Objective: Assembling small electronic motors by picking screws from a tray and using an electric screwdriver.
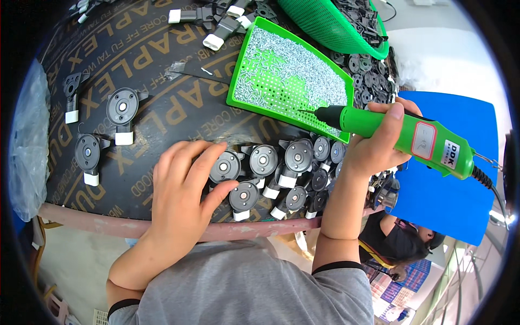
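Observation:
My right hand [379, 138] is wrapped round a green electric screwdriver [403, 130], held nearly level with its black nose toward the left. The screwdriver's thin bit reaches over the lower right of a green tray [234, 93] holding many small silvery screws [319, 67]. At the table's near edge, my left hand [187, 181] has thumb and forefinger around a round black plastic part [225, 167]; its lower end is hidden. Close beside it lie similar black parts with white ends, among them one round part [244, 196] below the thumb and another [263, 160] to the right.
Three black parts, including one round part [123, 107], lie at the left, near a clear plastic bag [30, 146]. A green mesh basket [319, 27] with black pieces stands at the back. To the right are a blue panel [449, 173] and another person [395, 238].

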Motion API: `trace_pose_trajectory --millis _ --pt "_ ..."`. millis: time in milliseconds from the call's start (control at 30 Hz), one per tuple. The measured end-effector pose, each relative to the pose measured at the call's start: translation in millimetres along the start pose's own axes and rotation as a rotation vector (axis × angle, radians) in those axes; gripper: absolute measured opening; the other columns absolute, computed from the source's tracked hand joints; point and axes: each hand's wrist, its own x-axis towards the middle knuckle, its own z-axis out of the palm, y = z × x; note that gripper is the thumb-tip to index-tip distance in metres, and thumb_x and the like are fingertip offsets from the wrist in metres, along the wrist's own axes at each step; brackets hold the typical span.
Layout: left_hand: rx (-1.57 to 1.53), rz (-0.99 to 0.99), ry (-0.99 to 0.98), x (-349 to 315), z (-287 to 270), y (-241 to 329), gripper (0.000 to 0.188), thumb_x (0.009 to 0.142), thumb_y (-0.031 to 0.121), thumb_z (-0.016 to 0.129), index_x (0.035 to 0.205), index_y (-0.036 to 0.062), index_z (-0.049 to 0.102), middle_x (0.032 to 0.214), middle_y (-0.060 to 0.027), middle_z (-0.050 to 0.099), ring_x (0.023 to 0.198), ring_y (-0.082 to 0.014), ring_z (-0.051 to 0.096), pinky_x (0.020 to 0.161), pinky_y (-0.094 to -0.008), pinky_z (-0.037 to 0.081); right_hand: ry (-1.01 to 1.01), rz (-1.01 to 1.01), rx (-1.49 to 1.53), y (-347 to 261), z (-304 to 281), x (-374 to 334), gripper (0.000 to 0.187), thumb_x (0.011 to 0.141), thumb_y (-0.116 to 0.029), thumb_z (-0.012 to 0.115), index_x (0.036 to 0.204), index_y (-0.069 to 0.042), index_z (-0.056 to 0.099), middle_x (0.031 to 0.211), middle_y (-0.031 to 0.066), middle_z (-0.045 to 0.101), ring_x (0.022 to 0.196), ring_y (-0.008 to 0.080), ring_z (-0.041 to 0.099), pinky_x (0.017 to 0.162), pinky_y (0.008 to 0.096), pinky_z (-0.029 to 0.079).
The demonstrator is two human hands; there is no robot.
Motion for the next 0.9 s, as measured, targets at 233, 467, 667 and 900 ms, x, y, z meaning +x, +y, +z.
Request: trace_pose_trajectory --millis 233,467,667,900 --pt "0.003 -0.001 0.011 0 1 0 0.052 0.081 0.023 0.077 0.127 0.0064 0.060 0.120 -0.0103 0.058 0.114 -0.0328 0.051 0.096 -0.0445 0.039 0.032 0.014 0.010 -8 8 -1 0.033 0.091 -0.010 0.066 0.115 0.006 0.051 0.101 0.0145 0.066 0.069 0.0136 0.064 0.068 0.0296 0.054" --pt "0.003 -0.006 0.008 0 -1 -1 0.052 0.080 0.022 0.077 0.126 0.0051 0.060 0.119 -0.0106 0.059 0.113 -0.0330 0.052 0.095 -0.0446 0.040 0.104 0.022 0.016 -9 11 -3 0.029 0.092 -0.013 0.064 0.111 0.005 0.052 0.100 0.0135 0.064 0.065 0.0150 0.063 0.066 0.0315 0.054" --pt "-0.026 -0.012 0.013 3 -1 1 0.054 0.078 0.023 0.079 0.125 0.0047 0.060 0.120 -0.0093 0.060 0.113 -0.0320 0.053 0.095 -0.0434 0.042 0.139 -0.115 0.080 -64 -25 2 0.031 0.092 -0.021 0.061 0.112 0.002 0.053 0.080 0.0124 0.059 0.073 0.0158 0.058 0.061 0.0256 0.047" --pt "0.010 -0.024 0.020 -1 -2 -6 0.055 0.076 0.024 0.079 0.124 0.0042 0.061 0.118 -0.0091 0.060 0.112 -0.0315 0.053 0.092 -0.0431 0.044 -0.681 -0.145 0.347 -109 20 -30 0.037 0.095 -0.030 0.058 0.121 -0.006 0.049 0.082 0.0107 0.054 0.056 0.0122 0.036 0.044 0.0236 0.031"
